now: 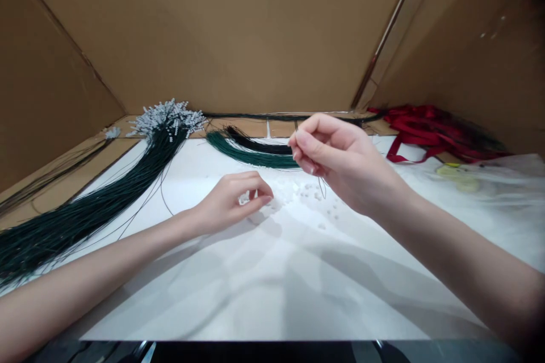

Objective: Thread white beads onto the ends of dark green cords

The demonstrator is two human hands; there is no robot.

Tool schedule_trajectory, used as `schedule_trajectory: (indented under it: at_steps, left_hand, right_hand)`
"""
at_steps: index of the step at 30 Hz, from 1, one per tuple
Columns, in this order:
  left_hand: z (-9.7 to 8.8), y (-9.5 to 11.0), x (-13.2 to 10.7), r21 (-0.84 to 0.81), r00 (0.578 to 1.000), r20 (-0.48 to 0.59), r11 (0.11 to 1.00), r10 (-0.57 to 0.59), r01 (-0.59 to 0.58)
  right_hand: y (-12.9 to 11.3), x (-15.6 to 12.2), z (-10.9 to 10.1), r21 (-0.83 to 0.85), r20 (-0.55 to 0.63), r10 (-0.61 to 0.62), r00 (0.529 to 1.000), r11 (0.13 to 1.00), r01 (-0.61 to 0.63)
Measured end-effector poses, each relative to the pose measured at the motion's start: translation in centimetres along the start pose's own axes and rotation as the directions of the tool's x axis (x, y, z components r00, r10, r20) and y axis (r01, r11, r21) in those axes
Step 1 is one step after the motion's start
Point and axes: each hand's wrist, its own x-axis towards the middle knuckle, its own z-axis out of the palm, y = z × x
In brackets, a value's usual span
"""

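Left hand (236, 199) rests on white counter (272, 289), fingertips pinched on a small white plastic bead (244, 198). Right hand (340, 159) is raised, thumb and forefinger gripping a thin dark wire (322, 186) that hangs over the scattered loose white beads (309, 193). Long dark green wire bundle (106, 198) lies far left; red ribbon heap (430, 127) far right.

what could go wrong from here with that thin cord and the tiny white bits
The thin dark cord is only pinched by the fingertips of the right hand, so it may slip out. The small white pieces lie loose on the white sheet; the left hand, pinching one, may scatter others. Loose strands of the green cord bundle curl near the left forearm and could snag.
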Motion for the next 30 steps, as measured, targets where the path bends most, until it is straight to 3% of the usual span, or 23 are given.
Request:
schedule_trajectory:
  at_steps: [5, 8, 11, 15, 20, 24, 30]
  left_hand:
    - [3.7, 1.2, 2.0, 0.022, 0.98, 0.127, 0.987, 0.156, -0.16]
    - [7.3, 2.1, 3.8, 0.082, 0.93, 0.281, 0.959, 0.239, -0.271]
    - [10.9, 3.2, 6.4, 0.218, 0.898, 0.398, 0.932, 0.187, -0.291]
    - [13.8, 3.7, 10.0, 0.338, 0.939, 0.34, 0.923, 0.06, -0.181]
    - [13.4, 2.6, 10.7, 0.401, 0.953, 0.301, 0.912, -0.038, -0.091]
    - [11.1, 1.6, 8.1, 0.443, 0.957, 0.281, 0.894, -0.067, -0.068]
    - [8.3, 0.6, 4.7, 0.487, 0.964, 0.26, 0.87, -0.056, -0.08]
  right_hand:
    - [-2.9, 1.4, -0.4, -0.107, -0.091, -0.16, 0.983, 0.983, 0.15]
    - [-5.0, 2.0, -1.1, -0.159, -0.129, -0.264, 0.956, 0.957, 0.243]
    - [-6.6, 2.2, -1.9, -0.281, -0.134, -0.356, 0.925, 0.909, 0.309]
    - [-7.5, 1.8, -2.5, -0.38, -0.147, -0.405, 0.902, 0.865, 0.327]
    - [-6.8, 0.9, -3.1, -0.402, -0.159, -0.428, 0.89, 0.851, 0.337]
    - [-5.3, 0.3, -3.9, -0.41, -0.175, -0.419, 0.891, 0.854, 0.321]
    - [-1.2, -0.7, -4.7, -0.322, -0.194, -0.351, 0.916, 0.905, 0.279]
